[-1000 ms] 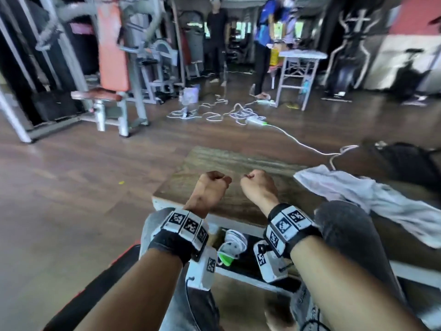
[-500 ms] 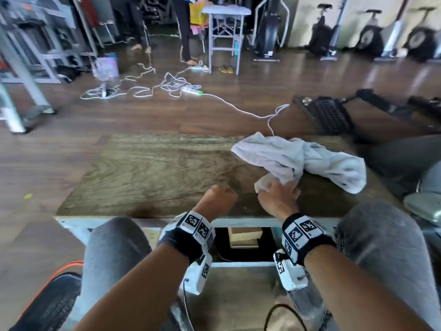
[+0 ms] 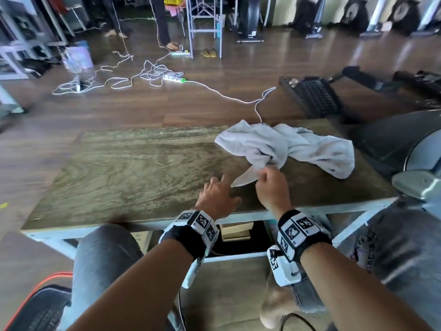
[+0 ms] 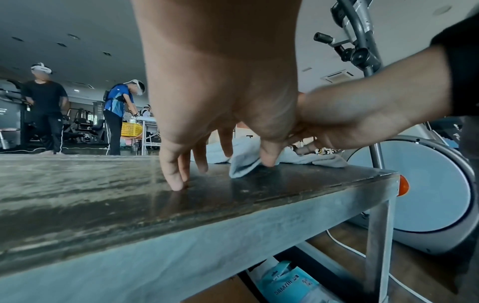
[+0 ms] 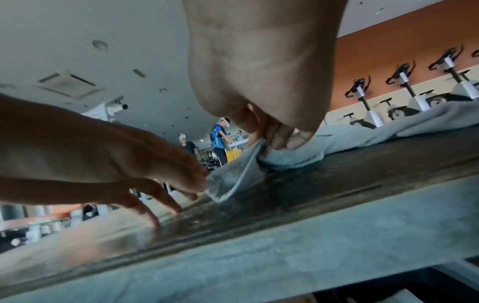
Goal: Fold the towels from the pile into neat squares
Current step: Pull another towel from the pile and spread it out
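A crumpled pale grey towel point(image 3: 293, 149) lies on the right half of the low wooden table point(image 3: 133, 168). My right hand point(image 3: 270, 181) pinches a near corner of the towel point(image 5: 235, 176) and lifts it slightly off the top. My left hand point(image 3: 219, 191) is just left of that corner, fingers spread and straight, fingertips point(image 4: 176, 182) on the table top. In the left wrist view its thumb reaches the towel's corner point(image 4: 243, 166); whether it touches is unclear.
The table's near edge has a pale metal frame point(image 3: 250, 217), with my knees just below it. An exercise machine's grey base point(image 3: 415, 185) stands close at the right. White cables and a power strip point(image 3: 173, 78) lie on the floor beyond. People stand far back.
My view swung down onto the table. The right hand went from a fist to gripping the towel's corner and pulling it nearer. The left hand opened from a fist and reached toward that corner.
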Tool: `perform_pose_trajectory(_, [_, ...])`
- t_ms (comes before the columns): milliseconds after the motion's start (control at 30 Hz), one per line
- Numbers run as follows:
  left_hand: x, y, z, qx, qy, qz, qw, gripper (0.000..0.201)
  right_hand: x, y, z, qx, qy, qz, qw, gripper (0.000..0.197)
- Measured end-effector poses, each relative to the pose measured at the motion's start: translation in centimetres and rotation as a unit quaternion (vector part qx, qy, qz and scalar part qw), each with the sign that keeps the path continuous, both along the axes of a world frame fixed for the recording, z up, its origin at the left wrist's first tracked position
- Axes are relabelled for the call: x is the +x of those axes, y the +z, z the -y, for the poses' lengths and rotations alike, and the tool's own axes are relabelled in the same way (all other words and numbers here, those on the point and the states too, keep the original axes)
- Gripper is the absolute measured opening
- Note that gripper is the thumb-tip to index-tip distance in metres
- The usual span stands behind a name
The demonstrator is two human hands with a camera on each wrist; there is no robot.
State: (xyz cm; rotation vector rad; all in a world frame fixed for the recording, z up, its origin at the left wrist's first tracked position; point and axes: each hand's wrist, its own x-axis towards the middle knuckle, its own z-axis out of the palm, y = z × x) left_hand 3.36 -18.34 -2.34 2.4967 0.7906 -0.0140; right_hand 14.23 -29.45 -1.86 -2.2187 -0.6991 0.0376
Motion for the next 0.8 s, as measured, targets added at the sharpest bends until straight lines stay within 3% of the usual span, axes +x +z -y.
perform_pose_trajectory(100, [0.8,0.6,0.4,0.015,-0.031,0.081,0.996,0.08,-1.4,1.8,0.0,0.11,0.066,0.004,0.992,0.026])
perform_pose_trajectory(133, [1.0,1.1,0.6,0.01,-0.03,0.112,0.993,0.073,-1.8,2.6,0.1,0.131,0.082,0.007,0.988,0.028])
perform_pose_trajectory(200, [1.2,2.9,1.1,-0.036,-0.006,0.178,0.983,0.032,-1.9,3.7,0.4,0.153,0.096,0.0,0.983,0.031])
perform_pose_trajectory(233, [1.2,3.7,1.2,-0.059,0.003,0.207,0.977,0.021,-1.8,4.1,0.7,0.159,0.099,-0.014,0.982,0.032])
perform_pose_trajectory(367, [0.6,5.2,1.5,-0.178,0.037,0.274,0.944,0.033,-1.4,4.5,1.6,0.159,0.151,-0.099,0.971,0.043])
perform_pose_trajectory(433, [0.1,6.0,1.6,-0.221,0.052,0.278,0.933,0.042,-1.6,4.1,1.7,0.144,0.167,-0.103,0.97,0.028])
perform_pose_trajectory(500, [-0.7,6.4,1.2,-0.233,0.058,0.277,0.93,0.048,-2.0,4.0,1.8,0.146,0.171,-0.078,0.971,0.01])
perform_pose_trajectory(633, [-3.4,7.6,0.4,-0.267,0.12,0.322,0.9,0.063,-2.8,5.2,2.2,0.166,0.186,-0.016,0.968,0.014])
perform_pose_trajectory(700, [-4.8,8.8,0.6,-0.253,0.143,0.337,0.896,0.06,-3.5,6.0,2.0,0.162,0.196,0.023,0.967,0.012])
perform_pose_trajectory(800, [-6.3,10.6,1.0,-0.286,0.184,0.385,0.858,0.049,-4.9,7.3,1.8,0.185,0.196,0.039,0.962,0.009])
